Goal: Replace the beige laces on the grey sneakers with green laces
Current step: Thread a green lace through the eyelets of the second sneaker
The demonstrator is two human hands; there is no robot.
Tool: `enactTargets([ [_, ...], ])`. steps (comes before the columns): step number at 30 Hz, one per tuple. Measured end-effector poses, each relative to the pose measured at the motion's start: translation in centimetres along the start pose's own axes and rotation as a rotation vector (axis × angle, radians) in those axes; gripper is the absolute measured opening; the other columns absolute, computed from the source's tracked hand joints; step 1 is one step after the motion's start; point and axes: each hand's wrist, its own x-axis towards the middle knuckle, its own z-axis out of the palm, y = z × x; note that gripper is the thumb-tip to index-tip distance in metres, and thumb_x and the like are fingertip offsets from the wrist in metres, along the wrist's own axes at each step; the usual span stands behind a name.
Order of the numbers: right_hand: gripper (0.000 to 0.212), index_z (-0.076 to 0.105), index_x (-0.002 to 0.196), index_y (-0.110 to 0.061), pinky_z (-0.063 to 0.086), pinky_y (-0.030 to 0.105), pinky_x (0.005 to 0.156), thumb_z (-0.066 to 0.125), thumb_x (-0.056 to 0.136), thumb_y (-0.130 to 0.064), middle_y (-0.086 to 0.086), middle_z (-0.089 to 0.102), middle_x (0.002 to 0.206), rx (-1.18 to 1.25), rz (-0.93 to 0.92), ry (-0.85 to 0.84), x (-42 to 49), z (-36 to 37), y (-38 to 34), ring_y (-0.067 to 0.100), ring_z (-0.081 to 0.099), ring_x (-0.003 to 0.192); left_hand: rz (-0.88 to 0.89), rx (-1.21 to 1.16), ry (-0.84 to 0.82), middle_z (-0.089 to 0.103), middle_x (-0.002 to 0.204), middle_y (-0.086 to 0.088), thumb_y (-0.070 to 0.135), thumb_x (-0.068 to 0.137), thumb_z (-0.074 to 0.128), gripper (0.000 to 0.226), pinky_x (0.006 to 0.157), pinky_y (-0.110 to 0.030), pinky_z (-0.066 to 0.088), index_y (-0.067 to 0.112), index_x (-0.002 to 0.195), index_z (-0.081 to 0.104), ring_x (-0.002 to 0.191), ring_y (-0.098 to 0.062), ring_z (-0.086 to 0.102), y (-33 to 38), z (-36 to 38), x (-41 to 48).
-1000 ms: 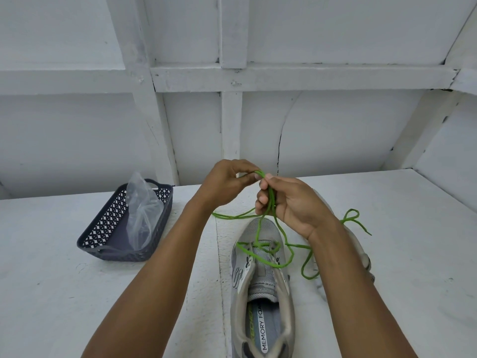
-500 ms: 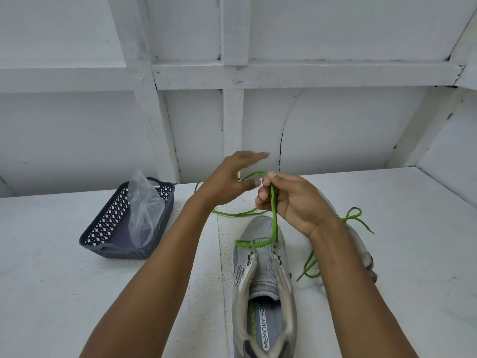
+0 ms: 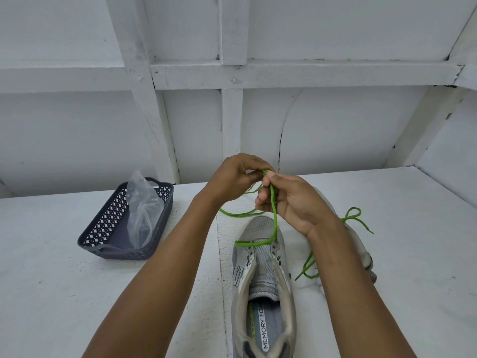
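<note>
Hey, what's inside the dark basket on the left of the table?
A crumpled clear plastic bag stands in the basket. Whether anything lies in or under the bag cannot be seen.

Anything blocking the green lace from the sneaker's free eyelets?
Nothing visible. The left hand and right hand pinch the thin green lace above the toe of the grey mesh sneaker; its free eyelets lie uncovered below.

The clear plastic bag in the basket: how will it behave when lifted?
The thin clear plastic bag looks crumpled and see-through, so probably floppy and very light. It leans loosely in the perforated dark grey basket, so it may collapse when pinched.
</note>
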Motion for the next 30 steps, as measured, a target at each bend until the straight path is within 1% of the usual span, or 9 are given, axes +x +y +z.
enactTargets([
  [5, 0.03, 0.054, 0.081, -0.008, 0.054, 0.033, 0.069, 0.04, 0.105, -0.019, 0.005, 0.06, 0.061, -0.005, -0.007, 0.033, 0.1, 0.1, -0.1, 0.02, 0.061, 0.061, -0.01, 0.005, -0.003, 0.07, 0.103, 0.007, 0.005, 0.088, 0.064, 0.023, 0.091, -0.025, 0.05, 0.013, 0.104, 0.077, 0.098, -0.002, 0.064, -0.3, 0.2, 0.1],
  [7, 0.03, 0.054, 0.08, -0.008, 0.054, 0.033, 0.069, 0.04, 0.105, -0.018, 0.005, 0.06, 0.06, 0.011, -0.025, 0.047, 0.1, 0.1, -0.2, 0.02, 0.061, 0.06, -0.032, 0.036, 0.002, 0.066, 0.114, 0.007, 0.013, 0.088, 0.069, 0.026, 0.094, -0.018, 0.045, 0.024, 0.112, 0.073, 0.106, -0.004, 0.06, -0.3, 0.1, -0.1],
  [9, 0.031, 0.054, 0.079, -0.008, 0.054, 0.033, 0.069, 0.04, 0.105, -0.018, 0.005, 0.06, 0.06, 0.024, -0.038, 0.062, 0.0, 0.0, -0.3, 0.02, 0.061, 0.061, -0.097, 0.011, 0.074, 0.062, 0.115, 0.009, 0.018, 0.084, 0.076, 0.031, 0.085, -0.008, 0.04, 0.036, 0.108, 0.066, 0.102, 0.001, 0.057, -0.5, -0.1, -0.6],
  [11, 0.031, 0.054, 0.078, -0.008, 0.054, 0.034, 0.069, 0.041, 0.105, -0.017, 0.005, 0.06, 0.06, 0.033, -0.044, 0.075, 0.0, -0.2, -0.4, 0.021, 0.06, 0.061, -0.164, -0.043, 0.158, 0.063, 0.1, 0.01, 0.018, 0.081, 0.08, 0.027, 0.072, -0.009, 0.04, 0.034, 0.092, 0.061, 0.084, 0.002, 0.055, -0.8, -0.2, -1.5],
  [14, 0.031, 0.054, 0.078, -0.008, 0.054, 0.036, 0.069, 0.04, 0.104, -0.017, 0.006, 0.061, 0.06, 0.042, -0.043, 0.073, 0.0, -0.3, -0.3, 0.023, 0.06, 0.061, -0.285, -0.102, -0.046, 0.065, 0.078, 0.012, 0.015, 0.082, 0.079, 0.012, 0.068, -0.015, 0.043, 0.021, 0.081, 0.069, 0.068, 0.003, 0.055, -1.3, 0.2, -2.7],
  [18, 0.03, 0.053, 0.079, -0.007, 0.054, 0.038, 0.067, 0.04, 0.104, -0.017, 0.008, 0.06, 0.061, 0.065, -0.025, 0.059, 0.0, 0.1, -0.3, 0.024, 0.059, 0.061, -0.33, 0.031, -0.411, 0.057, 0.089, 0.03, 0.019, 0.086, 0.077, 0.021, 0.07, -0.004, 0.037, 0.036, 0.093, 0.067, 0.078, 0.023, 0.052, -1.7, 2.2, -3.8],
  [20, 0.029, 0.053, 0.08, -0.007, 0.055, 0.036, 0.064, 0.04, 0.104, -0.016, 0.008, 0.059, 0.061, 0.086, -0.016, 0.053, -0.1, 0.3, -0.4, 0.023, 0.057, 0.061, -0.331, 0.077, -0.471, 0.053, 0.097, 0.029, 0.023, 0.088, 0.075, 0.025, 0.071, 0.0, 0.033, 0.031, 0.111, 0.068, 0.085, 0.018, 0.05, -1.9, 3.0, -4.0],
  [23, 0.029, 0.052, 0.08, -0.006, 0.056, 0.036, 0.061, 0.039, 0.104, -0.015, 0.008, 0.058, 0.061, 0.083, -0.026, 0.048, -0.2, 0.2, -0.5, 0.023, 0.058, 0.06, -0.401, 0.093, -0.526, 0.051, 0.12, 0.015, 0.032, 0.088, 0.074, 0.042, 0.089, -0.017, 0.033, 0.029, 0.129, 0.063, 0.109, -0.002, 0.045, -2.7, 3.6, -4.3],
  [30, 0.029, 0.052, 0.079, -0.006, 0.058, 0.038, 0.063, 0.039, 0.104, -0.014, 0.007, 0.059, 0.06, 0.084, -0.03, 0.052, 0.2, 0.1, -0.5, 0.022, 0.059, 0.058, -0.471, 0.0, -0.487, 0.059, 0.116, 0.006, 0.034, 0.086, 0.076, 0.044, 0.094, -0.03, 0.044, 0.029, 0.127, 0.062, 0.108, -0.015, 0.055, -4.4, 4.4, -4.8],
])
